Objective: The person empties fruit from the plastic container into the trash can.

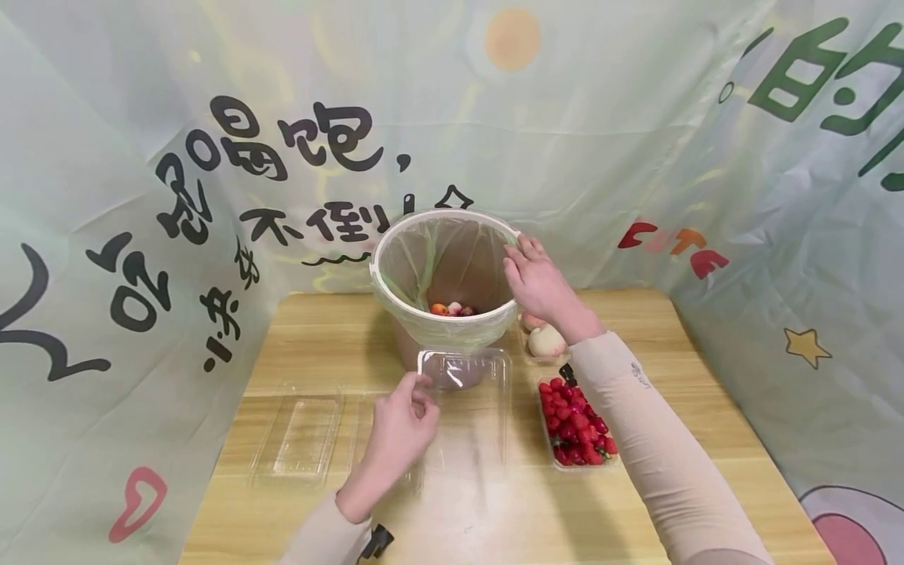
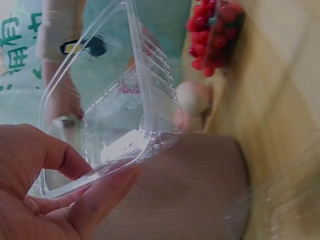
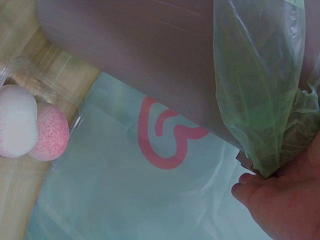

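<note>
My left hand (image 1: 399,424) pinches the rim of a clear plastic container (image 2: 145,75) between thumb and fingers, tilted in front of the bin. Nothing shows inside this container. At the right side of the trash bin (image 1: 378,271), my right hand (image 1: 540,282) grips the rim. The right wrist view has its fingertips at the gathered edge of the green bin liner (image 3: 260,85). Several small fruits (image 1: 439,309), orange, whitish and dark, lie low inside the lined bin.
A clear box of strawberries (image 1: 575,424) stands on the wooden table (image 1: 636,377) below my right forearm. Behind it, peaches (image 1: 547,343) sit in another clear tray. An open clear container (image 1: 304,439) lies at the left. Printed cloth (image 1: 600,157) surrounds the table.
</note>
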{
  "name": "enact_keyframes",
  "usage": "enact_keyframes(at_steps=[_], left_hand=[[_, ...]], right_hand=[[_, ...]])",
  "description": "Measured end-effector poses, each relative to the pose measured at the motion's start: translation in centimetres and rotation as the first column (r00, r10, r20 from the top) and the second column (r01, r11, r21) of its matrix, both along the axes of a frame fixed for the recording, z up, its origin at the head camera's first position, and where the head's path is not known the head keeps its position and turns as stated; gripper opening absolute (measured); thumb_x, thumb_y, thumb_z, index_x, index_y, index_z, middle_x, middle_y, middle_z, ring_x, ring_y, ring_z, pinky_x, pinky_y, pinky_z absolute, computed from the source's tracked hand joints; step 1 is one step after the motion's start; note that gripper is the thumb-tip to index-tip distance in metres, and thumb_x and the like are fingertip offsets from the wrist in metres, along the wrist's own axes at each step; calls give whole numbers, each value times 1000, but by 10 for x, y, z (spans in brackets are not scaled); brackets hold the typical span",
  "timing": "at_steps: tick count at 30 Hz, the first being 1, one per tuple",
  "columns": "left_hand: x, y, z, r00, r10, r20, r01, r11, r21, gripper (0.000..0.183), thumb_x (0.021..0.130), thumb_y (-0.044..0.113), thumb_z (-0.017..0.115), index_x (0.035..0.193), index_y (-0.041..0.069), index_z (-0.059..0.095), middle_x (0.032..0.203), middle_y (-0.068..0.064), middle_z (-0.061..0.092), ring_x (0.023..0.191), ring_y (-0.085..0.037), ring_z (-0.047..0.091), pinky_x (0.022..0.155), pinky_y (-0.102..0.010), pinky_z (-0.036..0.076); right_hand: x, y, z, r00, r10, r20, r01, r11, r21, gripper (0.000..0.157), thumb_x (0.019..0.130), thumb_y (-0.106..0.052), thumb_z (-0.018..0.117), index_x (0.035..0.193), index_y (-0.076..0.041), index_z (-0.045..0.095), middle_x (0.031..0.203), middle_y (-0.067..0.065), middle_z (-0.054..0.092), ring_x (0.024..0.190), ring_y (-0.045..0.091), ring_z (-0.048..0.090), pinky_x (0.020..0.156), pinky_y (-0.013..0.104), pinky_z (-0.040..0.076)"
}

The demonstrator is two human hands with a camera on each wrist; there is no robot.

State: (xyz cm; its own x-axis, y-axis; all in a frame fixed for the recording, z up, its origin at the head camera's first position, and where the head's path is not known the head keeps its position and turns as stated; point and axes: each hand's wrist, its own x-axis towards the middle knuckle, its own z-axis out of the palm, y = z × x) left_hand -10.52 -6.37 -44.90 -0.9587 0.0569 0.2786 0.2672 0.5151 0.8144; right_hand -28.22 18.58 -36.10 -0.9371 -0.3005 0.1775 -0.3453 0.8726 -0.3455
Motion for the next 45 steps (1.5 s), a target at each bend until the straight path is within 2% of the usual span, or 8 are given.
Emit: enact_keyframes(at_steps=[12,18,21,25,28,35,40,45], left_hand=[[-9,17,-44,982,-48,185,54,998,-26,34,82,-6,66,116,-12,67,69,-7,70,52,-4,55,50,-21,51],[-12,24,-58,964,-116,239,125,992,-23,33,86,-9,62,117,-20,66,53,6,49,43,-2,40,42,-16,39],[-12,27,-64,957,-130,259,151,987,-62,16,87,-8,63,101,-14,70,53,6,45,41,-4,38,38,-17,33],[-12,29,-68,964,-126,234,163,976,-147,3,87,-7,68,88,-4,67,62,-4,56,54,-14,52,48,-27,47],[-12,31,-70,963,-119,242,164,971,-173,9,88,-5,70,96,-6,68,69,-10,61,62,-21,58,55,-33,53],[-13,36,-77,949,-100,298,157,972,-173,21,90,-2,71,105,-16,65,68,-16,61,58,-25,58,53,-35,53],[-12,39,-85,934,-103,343,167,972,-164,44,90,-2,71,126,-24,57,97,-34,71,80,-35,69,74,-48,63],[-10,41,-89,920,-110,376,173,975,-140,59,90,-4,71,140,-25,47,104,-40,69,68,-30,65,63,-39,60]], right_hand=[[-1,1,0,1000,-7,14,7,1000,-11,58,114,-31,28,158,5,41,171,30,22,161,49,18,134,53,16],[-2,2,-1,1000,-12,16,12,1000,-15,59,114,-31,27,158,6,41,171,30,21,160,50,19,134,54,16],[-1,2,0,1000,-14,17,14,1000,-19,59,114,-31,28,158,6,41,171,30,22,161,49,18,134,54,16],[-2,1,-1,1000,-5,21,5,1000,-1,58,114,-30,28,158,5,40,172,30,21,161,49,17,134,53,15],[-1,0,0,1000,-1,27,1,1000,1,58,114,-30,28,159,5,40,172,29,20,161,49,17,134,53,15],[-1,0,2,1000,-4,25,4,1000,-20,58,114,-31,28,158,5,41,172,29,21,161,49,18,134,53,15],[-1,1,1,1000,-4,25,4,1000,-14,58,114,-31,27,159,5,40,172,29,20,161,49,18,134,53,15],[0,0,1,1000,-5,25,5,1000,-8,58,114,-31,28,159,4,40,172,28,20,161,49,18,134,53,16]])
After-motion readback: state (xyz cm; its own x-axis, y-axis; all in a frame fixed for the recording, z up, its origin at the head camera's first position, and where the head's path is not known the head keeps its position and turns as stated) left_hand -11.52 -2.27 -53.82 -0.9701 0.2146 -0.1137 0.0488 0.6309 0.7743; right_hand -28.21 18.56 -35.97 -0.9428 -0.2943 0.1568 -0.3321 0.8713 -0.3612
